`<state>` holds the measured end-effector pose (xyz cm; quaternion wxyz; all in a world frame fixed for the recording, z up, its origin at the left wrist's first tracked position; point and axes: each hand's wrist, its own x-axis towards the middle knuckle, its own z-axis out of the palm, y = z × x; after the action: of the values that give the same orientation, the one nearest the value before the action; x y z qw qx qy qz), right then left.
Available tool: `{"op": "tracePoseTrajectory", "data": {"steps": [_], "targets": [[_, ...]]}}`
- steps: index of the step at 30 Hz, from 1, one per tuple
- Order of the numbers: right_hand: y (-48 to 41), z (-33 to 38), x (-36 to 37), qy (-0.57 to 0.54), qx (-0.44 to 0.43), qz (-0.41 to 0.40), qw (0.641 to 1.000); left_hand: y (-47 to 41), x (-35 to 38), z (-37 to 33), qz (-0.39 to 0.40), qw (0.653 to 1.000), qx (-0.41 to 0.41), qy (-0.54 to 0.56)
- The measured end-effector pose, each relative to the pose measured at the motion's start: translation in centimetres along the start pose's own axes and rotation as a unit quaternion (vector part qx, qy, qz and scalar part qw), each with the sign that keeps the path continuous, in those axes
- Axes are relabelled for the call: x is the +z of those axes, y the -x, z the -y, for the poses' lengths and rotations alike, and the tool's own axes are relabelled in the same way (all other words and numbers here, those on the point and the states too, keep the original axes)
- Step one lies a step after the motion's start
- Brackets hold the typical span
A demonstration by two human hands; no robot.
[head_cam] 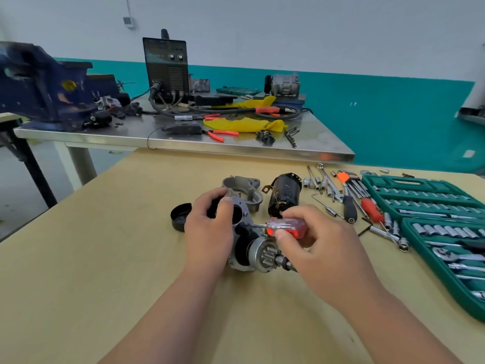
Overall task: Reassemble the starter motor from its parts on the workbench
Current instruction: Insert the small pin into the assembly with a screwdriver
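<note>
1. Pale wooden bench [105, 258] fills the foreground, with a steel table [183, 143] behind it against a white and teal wall.
2. On the steel table stand a blue vise [39, 90] at the left and a dark welder [166, 69] with cables. In front of them lie a yellow cloth [241, 125] and red-handled pliers [223, 134].
3. The starter [258, 252] lies on the bench at centre, partly assembled. Its toothed pinion faces the camera, and a grey plate with a round bore sits at the far end.
4. The left hand [210, 232] grips the starter's far end from the left, fingers curled round it and thumb on the plate.
5. The right hand [322, 248] pinches the red and clear handle of a screwdriver [286, 227] between thumb and fingers. The shaft points left, and its tip meets the starter just below the bore.
6. A grey housing [244, 186] lies just beyond the starter, partly hidden by the left hand.
7. A black motor body [284, 193] stands beside the housing, to its right.
8. A black cap [181, 215] rests open side up, left of the left hand.
9. At the right, an open green socket set [409, 181] lies on the bench, with loose sockets, wrenches and hex keys [328, 187] between it and the motor body.
</note>
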<state>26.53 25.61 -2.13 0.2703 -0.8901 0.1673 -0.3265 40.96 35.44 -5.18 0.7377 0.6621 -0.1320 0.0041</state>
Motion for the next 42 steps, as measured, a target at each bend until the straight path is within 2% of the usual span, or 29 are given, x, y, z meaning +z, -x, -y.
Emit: {"op": "tracePoseTrajectory", "data": {"steps": [5,16,24,29,35,39,42], "targets": [[0.3,0.0,-0.1,0.014,-0.018,-0.048,0.999,0.6,0.1,-0.2,0.01,0.999,0.022,-0.021],[0.1,-0.1,0.1,0.014,0.007,-0.047,0.999,0.6,0.2,-0.4,0.002,0.999,0.025,-0.029],[0.2,0.0,0.2,0.006,-0.008,-0.056,0.998,0.5,0.2,-0.3,-0.001,0.999,0.027,-0.033],[0.2,0.1,0.2,0.044,-0.051,-0.061,0.996,0.5,0.2,-0.4,0.0,0.999,0.025,-0.031],[-0.5,0.7,-0.5,0.13,0.002,0.013,0.991,0.7,0.2,-0.5,0.007,0.999,0.033,-0.037],[-1.4,1.4,-0.7,0.232,0.013,-0.006,0.973,1.4,0.4,-1.1,0.02,0.995,0.081,-0.062],[-1.5,1.2,-0.4,0.171,0.021,0.025,0.985,1.9,0.6,-1.4,0.028,0.989,0.111,-0.089]]}}
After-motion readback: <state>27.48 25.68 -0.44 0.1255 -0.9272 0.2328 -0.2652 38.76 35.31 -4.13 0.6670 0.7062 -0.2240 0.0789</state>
